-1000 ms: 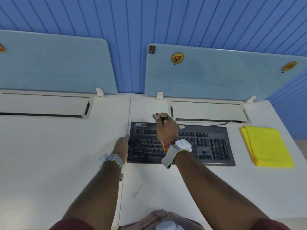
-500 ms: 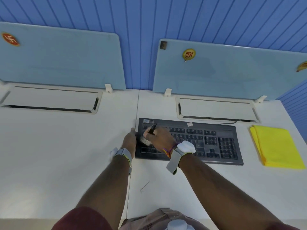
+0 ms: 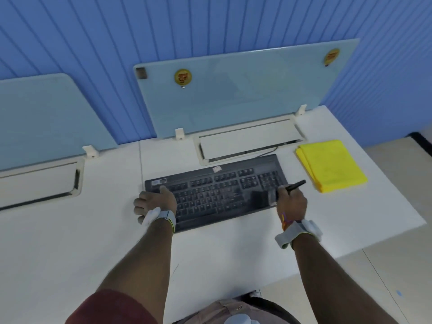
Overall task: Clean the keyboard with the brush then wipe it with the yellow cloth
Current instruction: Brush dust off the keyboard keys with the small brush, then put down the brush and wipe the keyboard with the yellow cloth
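Seen from the head camera, a black keyboard [image 3: 217, 192] is lying at a slant on a white surface [image 3: 70, 230], its far edge just beside a recessed cable tray [image 3: 250, 141]. The left hand [image 3: 155, 203] is resting at the keyboard's left end, fingers loosely spread, thumb on the top corner. The right hand [image 3: 292, 203] is gripping a dark-handled brush [image 3: 275, 192], fingers curled around it, bristles blurring over the number pad. A folded yellow cloth [image 3: 330, 166] is lying to the right, near the surface's right edge, with bare room between it and the keyboard. Round yellow stickers on the blue divider panel [image 3: 233, 94] are too blurred to read, as is the keyboard's small label.
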Demonstrator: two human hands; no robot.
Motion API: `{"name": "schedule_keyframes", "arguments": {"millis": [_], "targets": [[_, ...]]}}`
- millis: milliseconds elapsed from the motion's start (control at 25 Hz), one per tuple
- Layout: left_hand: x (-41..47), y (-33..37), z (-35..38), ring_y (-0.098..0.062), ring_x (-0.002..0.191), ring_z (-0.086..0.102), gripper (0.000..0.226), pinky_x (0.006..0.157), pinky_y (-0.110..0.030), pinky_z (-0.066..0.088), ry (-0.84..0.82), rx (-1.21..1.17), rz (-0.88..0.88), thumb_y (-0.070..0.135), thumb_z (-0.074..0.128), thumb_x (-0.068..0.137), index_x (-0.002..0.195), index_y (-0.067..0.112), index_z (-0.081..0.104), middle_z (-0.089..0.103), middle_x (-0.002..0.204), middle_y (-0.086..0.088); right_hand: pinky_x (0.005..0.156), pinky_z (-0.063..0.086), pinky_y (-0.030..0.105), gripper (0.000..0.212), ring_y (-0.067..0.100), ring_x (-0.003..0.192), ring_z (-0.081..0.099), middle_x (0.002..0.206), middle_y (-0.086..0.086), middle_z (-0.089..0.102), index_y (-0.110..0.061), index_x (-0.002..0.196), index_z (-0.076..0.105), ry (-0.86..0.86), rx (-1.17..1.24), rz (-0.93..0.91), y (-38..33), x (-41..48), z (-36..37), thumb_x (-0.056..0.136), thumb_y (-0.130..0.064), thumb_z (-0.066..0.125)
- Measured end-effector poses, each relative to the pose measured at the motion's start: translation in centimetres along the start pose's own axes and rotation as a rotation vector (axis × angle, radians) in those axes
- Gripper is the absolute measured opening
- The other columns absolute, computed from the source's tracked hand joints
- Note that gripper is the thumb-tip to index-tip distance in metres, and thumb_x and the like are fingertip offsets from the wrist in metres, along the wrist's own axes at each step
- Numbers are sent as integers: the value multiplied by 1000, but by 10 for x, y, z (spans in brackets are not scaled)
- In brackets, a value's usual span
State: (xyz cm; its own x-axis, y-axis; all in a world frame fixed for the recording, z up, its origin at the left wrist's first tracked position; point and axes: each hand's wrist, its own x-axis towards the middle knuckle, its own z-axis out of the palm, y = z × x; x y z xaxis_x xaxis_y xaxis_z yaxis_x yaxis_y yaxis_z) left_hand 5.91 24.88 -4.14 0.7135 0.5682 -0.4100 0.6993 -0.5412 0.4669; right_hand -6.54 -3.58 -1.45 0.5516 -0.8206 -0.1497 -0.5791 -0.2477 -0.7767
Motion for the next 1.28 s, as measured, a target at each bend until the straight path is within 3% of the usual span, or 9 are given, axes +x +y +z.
{"name": "schedule_keyframes", "arguments": {"millis": [240, 440, 600, 800, 920, 1000, 1120, 1200, 1280], "targets": [[-109, 85, 80, -46, 143, 37, 59, 116, -58, 32, -112, 61, 436, 41, 56, 102, 146, 3, 45, 41, 155, -28, 76, 42, 38, 41, 43, 97, 61, 101, 25, 69, 3, 98, 66, 348, 267, 390, 53, 58, -84, 81, -32, 53], [-200, 138, 173, -44, 118, 65, 29, 94, -48, 55, -559, 78, 780, 27, 57, 103, 115, 6, 73, 72, 123, -22, 76, 56, 52, 26, 42, 78, 68, 84, 19, 73, -14, 73, 63, 362, 375, 644, 147, 132, -106, 64, -37, 57], [-261, 161, 234, -43, 109, 68, 22, 90, -47, 58, -772, 184, 896, 20, 61, 102, 109, 2, 72, 74, 116, -23, 71, 44, 36, 27, 36, 83, 63, 89, 14, 67, 0, 95, 67, 325, 357, 701, 124, 154, -135, 78, -22, 65], [-285, 172, 294, -44, 119, 62, 32, 101, -51, 53, -751, 406, 1031, 27, 65, 99, 128, 15, 65, 59, 134, -20, 69, 40, 31, 40, 28, 83, 61, 93, 12, 62, 0, 111, 56, 386, 287, 762, 137, 179, -145, 77, -17, 70], [-285, 176, 300, -42, 112, 63, 23, 90, -48, 49, -567, 476, 1197, 30, 55, 104, 106, 15, 72, 68, 117, -16, 73, 45, 34, 51, 34, 86, 64, 98, 16, 67, -7, 121, 44, 489, 204, 731, 133, 177, -138, 76, -12, 67], [-294, 182, 296, -40, 91, 67, 30, 75, -46, 50, -437, 477, 1331, 32, 48, 99, 89, 16, 71, 71, 92, -11, 76, 44, 36, 46, 34, 92, 64, 99, 13, 69, -15, 123, 48, 479, 138, 613, 124, 181, -134, 79, -18, 62], [-301, 171, 303, -31, 70, 67, 16, 58, -36, 51, -577, 612, 1356, 36, 74, 82, 71, 25, 69, 67, 73, -2, 85, 42, 36, 38, 36, 109, 59, 115, 16, 67, -9, 119, 59, 295, 96, 521, 110, 197, -124, 88, -31, 58], [-302, 160, 311, -35, 76, 71, 16, 60, -38, 55, -592, 719, 1447, 31, 86, 75, 73, 22, 73, 71, 79, -7, 84, 42, 38, 50, 40, 112, 56, 118, 22, 62, 1, 120, 55, 175, 101, 599, 100, 208, -119, 89, -38, 61], [-303, 157, 313, -43, 105, 68, 13, 83, -47, 55, -677, 721, 1421, 20, 69, 94, 98, 10, 76, 73, 107, -20, 76, 44, 40, 52, 40, 103, 60, 103, 22, 62, 4, 110, 52, 132, 83, 627, 94, 213, -114, 84, -38, 68]]}}
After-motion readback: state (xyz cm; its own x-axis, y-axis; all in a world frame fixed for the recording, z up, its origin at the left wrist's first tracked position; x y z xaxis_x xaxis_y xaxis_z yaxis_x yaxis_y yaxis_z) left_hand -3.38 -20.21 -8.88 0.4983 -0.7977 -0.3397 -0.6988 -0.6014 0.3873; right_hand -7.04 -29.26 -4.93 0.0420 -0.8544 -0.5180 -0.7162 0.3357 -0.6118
